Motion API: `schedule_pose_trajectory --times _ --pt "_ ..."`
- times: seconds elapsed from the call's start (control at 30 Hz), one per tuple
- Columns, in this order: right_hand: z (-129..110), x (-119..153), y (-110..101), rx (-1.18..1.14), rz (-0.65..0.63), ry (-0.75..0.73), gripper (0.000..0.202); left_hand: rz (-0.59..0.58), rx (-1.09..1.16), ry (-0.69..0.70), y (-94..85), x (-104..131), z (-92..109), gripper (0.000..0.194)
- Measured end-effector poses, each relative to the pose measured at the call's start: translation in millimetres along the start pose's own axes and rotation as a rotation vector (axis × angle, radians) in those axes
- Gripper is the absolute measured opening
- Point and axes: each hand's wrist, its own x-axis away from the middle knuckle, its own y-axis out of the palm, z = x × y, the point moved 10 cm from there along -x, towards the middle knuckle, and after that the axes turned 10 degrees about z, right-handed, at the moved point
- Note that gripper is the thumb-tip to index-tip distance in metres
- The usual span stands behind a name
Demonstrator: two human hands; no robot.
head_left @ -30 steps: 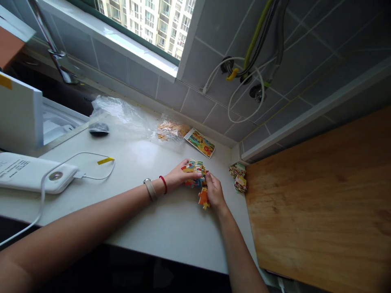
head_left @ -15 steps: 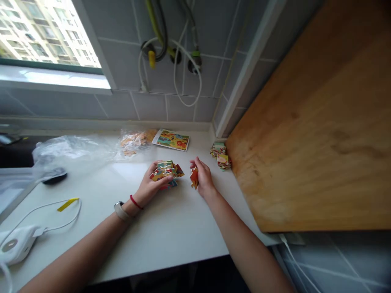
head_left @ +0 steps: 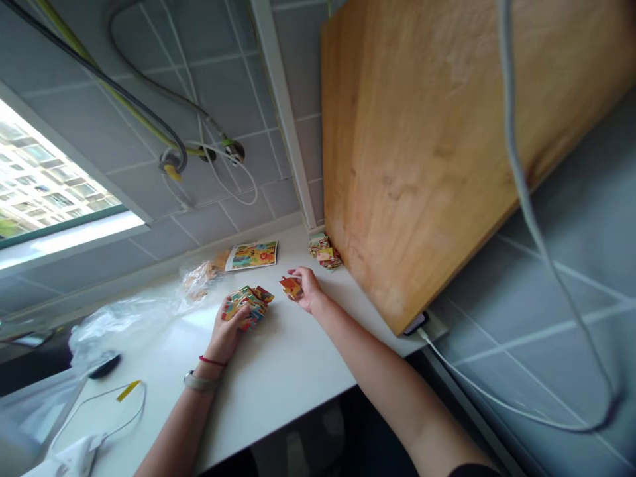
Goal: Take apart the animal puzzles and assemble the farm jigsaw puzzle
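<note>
My left hand (head_left: 229,328) is closed around a thick stack of colourful jigsaw puzzle pieces (head_left: 251,303), its thumb lying across the top. To the right, my right hand (head_left: 309,290) pinches a few orange-red puzzle pieces (head_left: 291,287); how many is hard to tell. A small gap separates the two hands above the white countertop (head_left: 283,364). Behind them lies a printed picture card (head_left: 252,256) with a bright animal scene. Small piles of puzzle pieces (head_left: 325,254) rest in the corner against the wooden board.
A clear plastic bag (head_left: 201,277) with orange-brown pieces lies left of the card, beside crumpled clear plastic (head_left: 122,324). A large wooden board (head_left: 427,152) leans at the right. A white cable (head_left: 142,407) and a dark rounded object (head_left: 105,366) are at the left.
The view has turned right and tilted, so the scene sits further left. My right hand has turned, showing more of its orange-red pieces. My left hand still holds its stack.
</note>
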Motion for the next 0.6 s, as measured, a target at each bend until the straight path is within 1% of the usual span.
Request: schedule_pose_trajectory --times 0.1,0.17,0.23,0.3,0.43,0.5,0.6 --pt "-6 -5 -2 -0.028 0.031 -0.082 0.02 0.029 -0.009 0.014 -1.0 0 1 0.062" --pt "-12 -5 0 -0.043 0.028 -0.152 0.03 0.057 -0.026 0.025 -1.9 1 2 0.064" --pt "-18 -3 2 -0.044 0.018 -0.228 0.036 0.08 -0.051 0.041 -2.3 3 4 0.066" --pt "-23 0 1 -0.028 0.025 -0.306 0.033 0.089 -0.095 0.059 -1.7 4 7 0.064" --pt "-31 2 -1 0.036 0.063 -0.449 0.016 0.117 -0.143 0.069 -3.0 7 10 0.059" --pt "-34 2 -1 0.074 0.068 -0.503 0.013 0.12 -0.121 0.066 -2.2 9 10 0.061" --pt "-37 3 1 0.125 0.064 -0.571 0.014 0.07 -0.17 0.1 7.1 14 12 0.064"
